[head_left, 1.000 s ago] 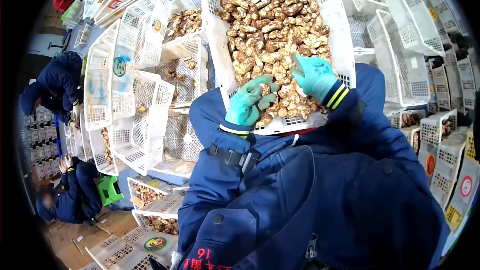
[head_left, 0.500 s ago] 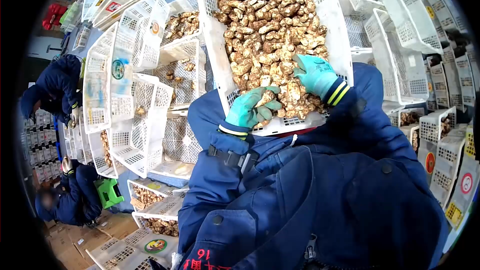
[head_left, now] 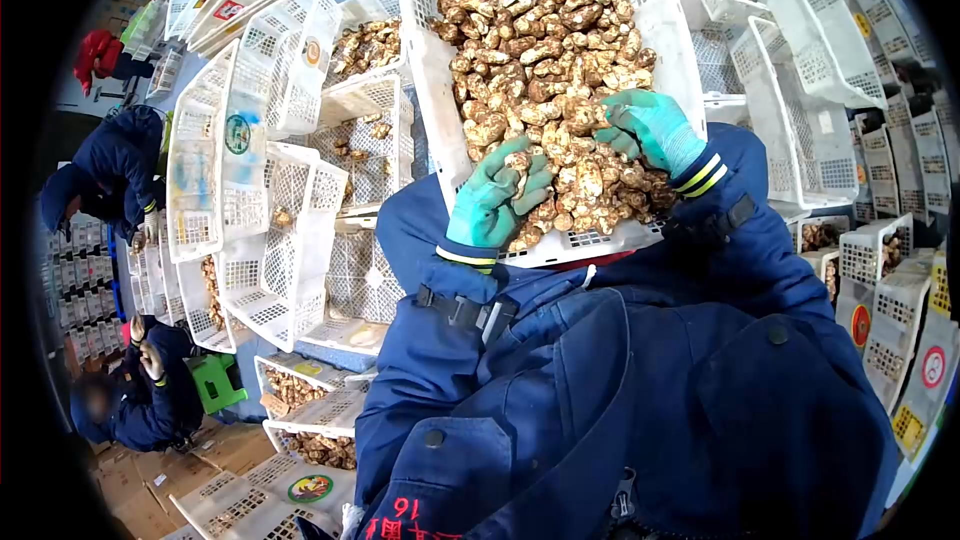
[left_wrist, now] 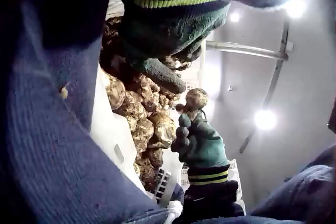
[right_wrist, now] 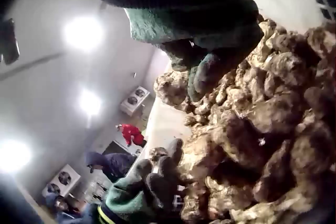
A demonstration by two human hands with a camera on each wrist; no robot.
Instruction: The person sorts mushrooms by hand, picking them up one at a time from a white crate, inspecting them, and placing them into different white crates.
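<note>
Since the crate before the person holds a loose heap piled to its rim, each piece is best lifted clear singly, I judge, not raked, so none rolls out. The hands work apart: the left hand curls round a mushroom over the near-left corner, the right hand digs into the heap. Only the left wrist view shows the right fingers pinching a second mushroom.

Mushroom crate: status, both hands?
Left hand grips one mushroom over the white crate. Right hand curls round a second mushroom in the pile. Crate heaped full; nothing blocking either hand.
</note>
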